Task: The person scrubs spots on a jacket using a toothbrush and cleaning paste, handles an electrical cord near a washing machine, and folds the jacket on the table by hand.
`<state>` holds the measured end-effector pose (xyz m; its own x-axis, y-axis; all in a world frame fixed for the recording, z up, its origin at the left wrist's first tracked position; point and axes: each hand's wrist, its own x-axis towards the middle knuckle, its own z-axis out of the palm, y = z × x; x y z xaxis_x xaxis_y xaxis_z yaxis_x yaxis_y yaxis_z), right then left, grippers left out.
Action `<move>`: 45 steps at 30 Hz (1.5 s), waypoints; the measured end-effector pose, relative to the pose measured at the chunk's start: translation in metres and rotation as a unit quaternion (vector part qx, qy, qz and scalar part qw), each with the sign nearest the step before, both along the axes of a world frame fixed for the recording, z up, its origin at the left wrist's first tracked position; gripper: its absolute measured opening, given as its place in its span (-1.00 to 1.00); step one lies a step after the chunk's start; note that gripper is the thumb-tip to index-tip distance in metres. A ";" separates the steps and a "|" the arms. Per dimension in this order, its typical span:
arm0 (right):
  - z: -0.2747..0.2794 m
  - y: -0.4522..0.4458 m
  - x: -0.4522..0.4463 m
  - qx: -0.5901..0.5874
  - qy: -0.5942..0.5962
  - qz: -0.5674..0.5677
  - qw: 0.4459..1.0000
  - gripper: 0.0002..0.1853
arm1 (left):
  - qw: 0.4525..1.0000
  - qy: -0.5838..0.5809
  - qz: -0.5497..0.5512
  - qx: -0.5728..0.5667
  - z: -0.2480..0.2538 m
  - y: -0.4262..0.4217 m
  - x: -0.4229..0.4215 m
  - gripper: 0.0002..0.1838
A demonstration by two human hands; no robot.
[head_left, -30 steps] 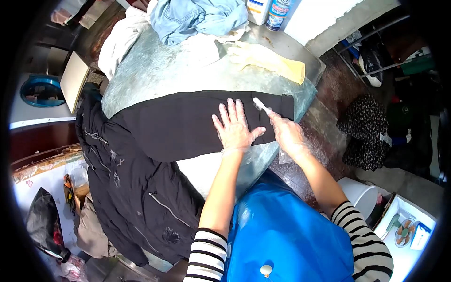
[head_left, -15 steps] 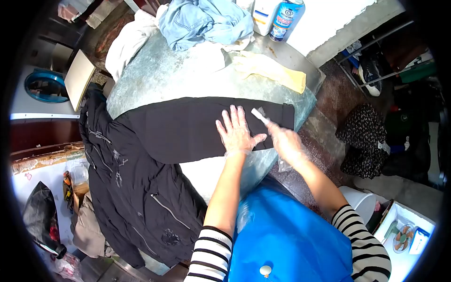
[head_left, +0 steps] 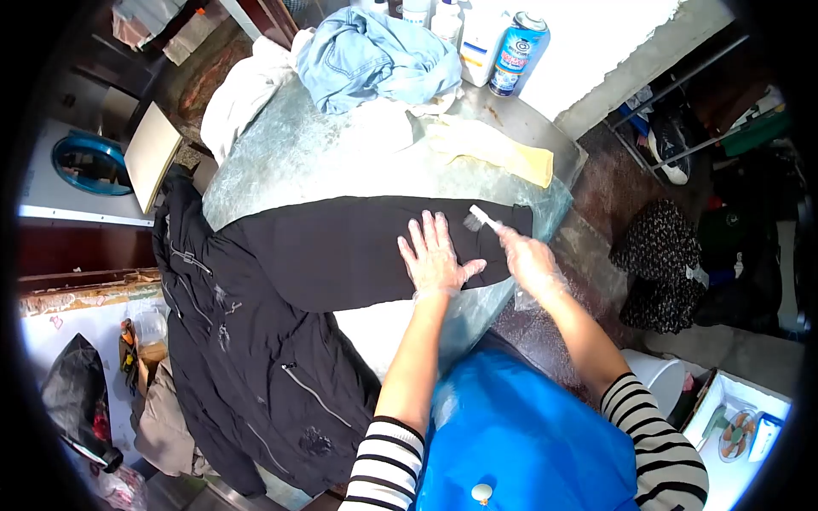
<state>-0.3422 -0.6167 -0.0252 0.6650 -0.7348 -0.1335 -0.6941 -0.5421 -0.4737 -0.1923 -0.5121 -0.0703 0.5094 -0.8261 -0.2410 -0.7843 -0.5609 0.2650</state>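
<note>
A black jacket (head_left: pixel 256 358) lies on the table, one sleeve (head_left: pixel 341 251) stretched flat to the right. My left hand (head_left: pixel 436 260), in a clear plastic glove, presses on that sleeve with its fingers spread. My right hand (head_left: pixel 530 264), gloved the same way, is closed round the handle of a small white brush (head_left: pixel 484 218). The brush's bristles are at the sleeve near its cuff, to the right of my left fingertips; whether they touch the cloth I cannot tell. Whitish patches mark the jacket's body.
Beyond the sleeve a pale yellow rubber glove (head_left: pixel 503 153) lies on the table (head_left: pixel 281 162). Light blue denim (head_left: pixel 366 60) and white cloth (head_left: pixel 234 106) are heaped at the back, beside a blue spray can (head_left: pixel 518 55) and several bottles. A blue apron (head_left: pixel 528 426) covers my front.
The whole scene sits slightly lower in view. My right hand has shifted the brush a little over the sleeve, and its bristles show more clearly. My left hand stays on the sleeve.
</note>
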 end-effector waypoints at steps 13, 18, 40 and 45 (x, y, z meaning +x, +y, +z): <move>-0.045 -0.031 -0.064 0.133 -0.305 -0.294 0.896 -0.73 | 0.992 0.016 -0.072 -0.103 0.019 0.053 -0.024 0.01; -0.049 -0.005 -0.074 0.188 -0.238 -0.334 0.893 -0.71 | 0.983 0.122 -0.098 -0.099 0.026 0.107 -0.054 -0.11; 0.006 0.013 -0.056 0.282 -0.349 -0.259 0.855 -0.57 | 0.978 -0.127 0.148 -0.070 -0.007 0.207 0.098 -0.42; 0.016 0.018 -0.051 0.267 -0.348 -0.278 0.855 -0.56 | 0.978 -0.124 0.151 -0.074 -0.009 0.207 0.098 -0.40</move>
